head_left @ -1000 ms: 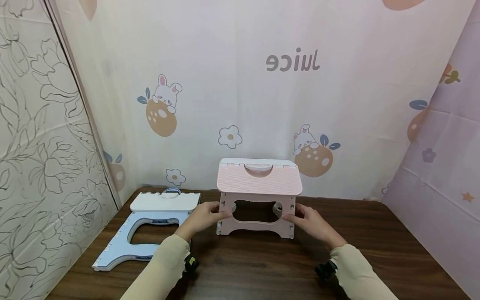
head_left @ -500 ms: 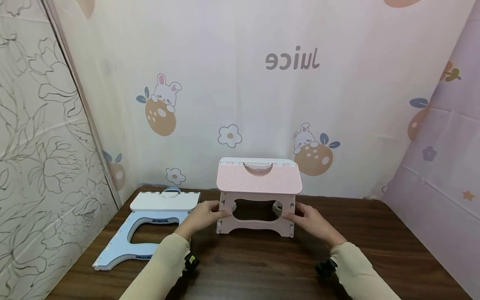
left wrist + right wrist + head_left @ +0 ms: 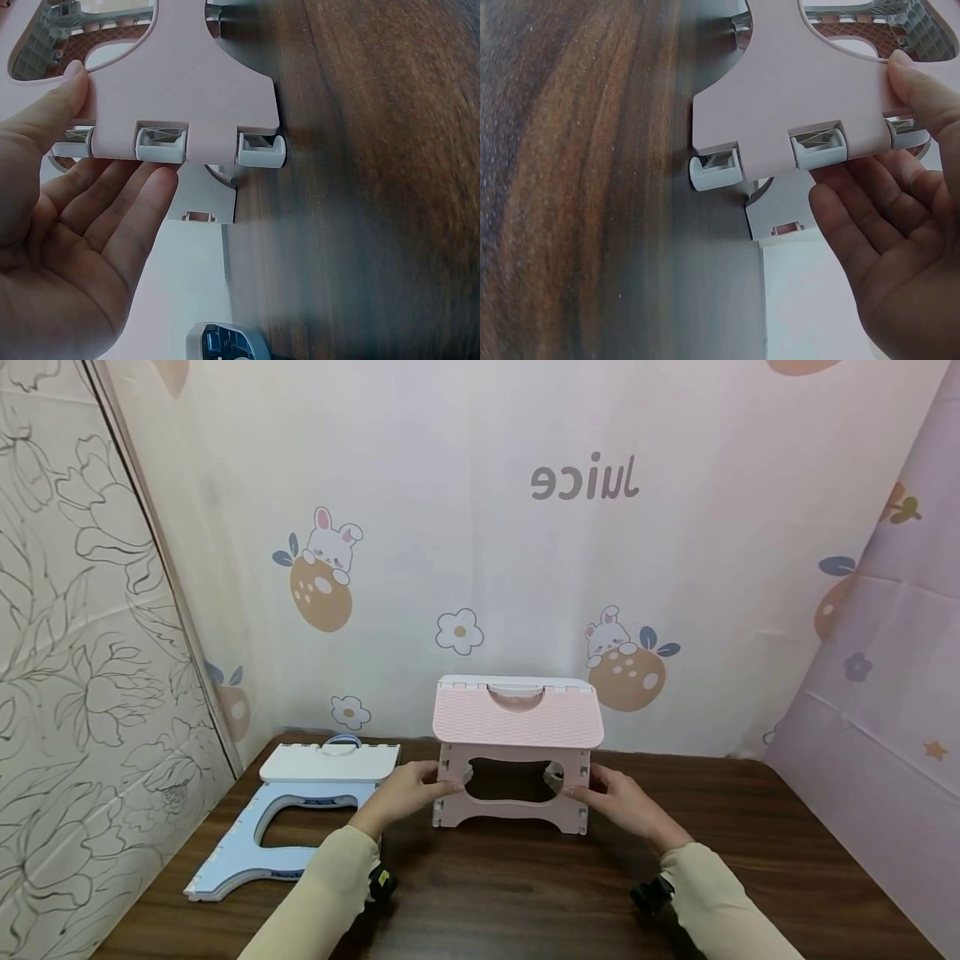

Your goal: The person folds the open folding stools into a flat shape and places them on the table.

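Note:
A pink and white folding step stool (image 3: pixel 517 718) stands unfolded and upright at the back of the table, its ridged pink top half facing me. My left hand (image 3: pixel 407 793) grips its left side, thumb on the front panel by the cutout and fingers behind the hinged edge. On the opposite side, my right hand (image 3: pixel 618 802) holds it the same way. The left wrist view shows the thumb (image 3: pixel 73 86) at the rim of the opening and white hinge pieces (image 3: pixel 161 144) along the edge. In the right wrist view, the fingers (image 3: pixel 855 210) lie behind the side.
Left of my left hand, a blue and white folding stool (image 3: pixel 330 764) lies folded flat on the dark wooden table (image 3: pixel 510 902). A patterned curtain (image 3: pixel 480 568) hangs right behind the table. Another curtain (image 3: pixel 75 693) with line-drawn flowers borders the left side.

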Action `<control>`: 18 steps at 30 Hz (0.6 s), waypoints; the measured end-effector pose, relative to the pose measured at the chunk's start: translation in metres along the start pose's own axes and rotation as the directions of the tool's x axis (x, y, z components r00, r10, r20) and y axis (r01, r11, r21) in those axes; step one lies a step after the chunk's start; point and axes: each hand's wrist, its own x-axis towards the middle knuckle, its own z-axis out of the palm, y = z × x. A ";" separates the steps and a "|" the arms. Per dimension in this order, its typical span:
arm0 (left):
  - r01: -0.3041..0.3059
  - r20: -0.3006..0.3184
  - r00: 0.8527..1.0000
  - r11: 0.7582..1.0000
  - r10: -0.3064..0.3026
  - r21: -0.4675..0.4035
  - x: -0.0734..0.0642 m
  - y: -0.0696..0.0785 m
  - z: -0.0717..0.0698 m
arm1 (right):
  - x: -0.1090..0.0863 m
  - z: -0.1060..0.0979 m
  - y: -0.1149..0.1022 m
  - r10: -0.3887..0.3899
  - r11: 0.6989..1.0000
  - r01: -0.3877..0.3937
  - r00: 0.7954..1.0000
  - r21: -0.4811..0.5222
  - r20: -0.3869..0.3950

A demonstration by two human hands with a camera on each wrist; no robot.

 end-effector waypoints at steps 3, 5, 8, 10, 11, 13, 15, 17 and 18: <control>0.000 0.000 1.000 1.000 0.000 -0.003 0.000 0.000 -0.001 | 0.001 -0.001 -0.001 -0.006 1.000 0.006 1.000 -0.006 0.002; -0.004 0.001 1.000 1.000 0.004 -0.004 0.000 0.000 -0.001 | 0.001 -0.001 -0.001 -0.009 1.000 0.009 1.000 -0.007 0.003; -0.007 0.002 1.000 1.000 0.007 -0.004 0.001 0.000 -0.001 | 0.000 -0.001 -0.001 -0.015 1.000 0.015 1.000 -0.006 0.006; -0.010 0.004 1.000 1.000 0.010 -0.003 0.001 0.000 -0.001 | 0.000 -0.001 -0.001 -0.018 1.000 0.018 1.000 -0.006 0.009; -0.011 0.004 1.000 1.000 0.011 -0.001 0.001 -0.001 -0.001 | 0.000 -0.001 -0.001 -0.019 1.000 0.019 1.000 -0.006 0.009; -0.014 0.007 1.000 1.000 0.014 0.001 0.001 -0.001 -0.001 | 0.000 -0.001 -0.001 -0.020 1.000 0.020 1.000 -0.006 0.008; -0.019 0.010 1.000 1.000 0.019 0.004 0.002 -0.001 -0.001 | 0.000 -0.001 -0.001 -0.020 1.000 0.020 1.000 -0.009 0.008; -0.026 0.014 1.000 1.000 0.026 0.008 0.002 -0.001 -0.001 | 0.000 -0.001 -0.001 -0.021 1.000 0.021 1.000 -0.013 0.008; -0.030 0.017 0.999 1.000 0.030 0.009 0.002 -0.001 -0.001 | 0.000 -0.001 -0.001 -0.022 1.000 0.022 1.000 -0.016 0.009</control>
